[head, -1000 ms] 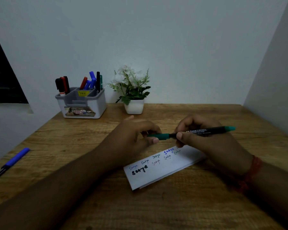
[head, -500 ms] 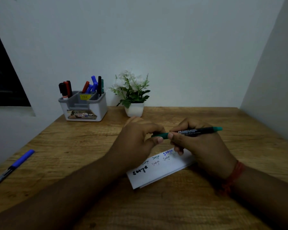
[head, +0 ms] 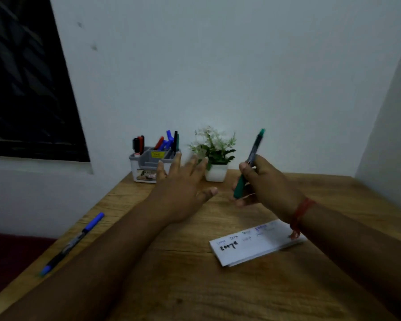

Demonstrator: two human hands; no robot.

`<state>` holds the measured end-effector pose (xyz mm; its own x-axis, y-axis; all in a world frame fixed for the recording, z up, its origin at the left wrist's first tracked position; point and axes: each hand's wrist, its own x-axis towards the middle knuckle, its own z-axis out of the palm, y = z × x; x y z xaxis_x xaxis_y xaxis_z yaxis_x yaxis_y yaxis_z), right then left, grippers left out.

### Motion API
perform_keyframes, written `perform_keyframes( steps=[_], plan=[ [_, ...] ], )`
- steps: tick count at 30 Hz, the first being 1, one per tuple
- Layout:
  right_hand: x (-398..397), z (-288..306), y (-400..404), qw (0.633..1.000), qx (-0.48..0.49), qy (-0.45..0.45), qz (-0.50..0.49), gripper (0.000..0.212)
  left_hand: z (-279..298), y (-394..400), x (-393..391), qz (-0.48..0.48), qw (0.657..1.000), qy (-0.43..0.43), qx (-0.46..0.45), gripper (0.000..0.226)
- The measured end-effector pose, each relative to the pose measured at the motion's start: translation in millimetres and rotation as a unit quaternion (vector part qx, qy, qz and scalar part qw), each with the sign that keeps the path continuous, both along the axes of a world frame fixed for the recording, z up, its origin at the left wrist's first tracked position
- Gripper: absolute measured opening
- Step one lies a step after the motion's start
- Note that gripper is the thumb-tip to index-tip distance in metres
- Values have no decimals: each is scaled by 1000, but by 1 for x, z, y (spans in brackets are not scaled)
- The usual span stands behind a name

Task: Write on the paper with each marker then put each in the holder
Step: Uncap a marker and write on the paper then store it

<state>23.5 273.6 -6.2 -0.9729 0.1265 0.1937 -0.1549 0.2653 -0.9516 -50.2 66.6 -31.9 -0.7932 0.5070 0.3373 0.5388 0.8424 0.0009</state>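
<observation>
A pale wall and a dark window back a wooden desk [head: 171, 274] whose far edge carries a grey and white plastic compartment holder [head: 148, 167], already stocked with red, blue and black markers standing upright. Just to the right of that holder stands a small white pot of green and white artificial flowers [head: 214, 156]. The right hand [head: 262, 181] is raised to the right of the pot, its fingers [head: 244, 169] curled round a green-capped marker with a black barrel [head: 249, 163], held steeply tilted with the capped end down. The left hand [head: 183, 184] hovers in front of the holder with straight, spread fingers, holding nothing. Nearer the viewer than the holder and to its right lies a folded white sheet of paper [head: 252, 247], with small words in several colours on it. Well to the near left of the holder, by the desk's edge, lies a blue-capped marker with a dark barrel [head: 72, 243], apparently not yet used. The step in hand looks to be stowing the green marker. To do it well, I would swing the marker over a compartment with free room, keep it near upright, lower it past the others without knocking them, and let the empty hand steady the holder's near wall so it does not slide. The flower pot sits close, so the approach is best made from the front.
</observation>
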Motion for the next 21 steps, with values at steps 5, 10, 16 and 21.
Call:
perform_keyframes(
  steps=[5,10,16,21],
  plan=[
    [-34,9,-39,981,194,-8,10,9,-4,-70,-14,74,996,4,-41,99],
    [-77,28,-78,932,350,76,-46,15,-6,-145,-26,138,989,-24,-55,98],
    [-142,67,-125,878,441,160,-91,13,-22,-195,-30,174,984,-33,-30,77],
    [-181,90,-161,843,515,144,-58,20,-33,-210,-35,176,984,-17,-9,77]
  ],
)
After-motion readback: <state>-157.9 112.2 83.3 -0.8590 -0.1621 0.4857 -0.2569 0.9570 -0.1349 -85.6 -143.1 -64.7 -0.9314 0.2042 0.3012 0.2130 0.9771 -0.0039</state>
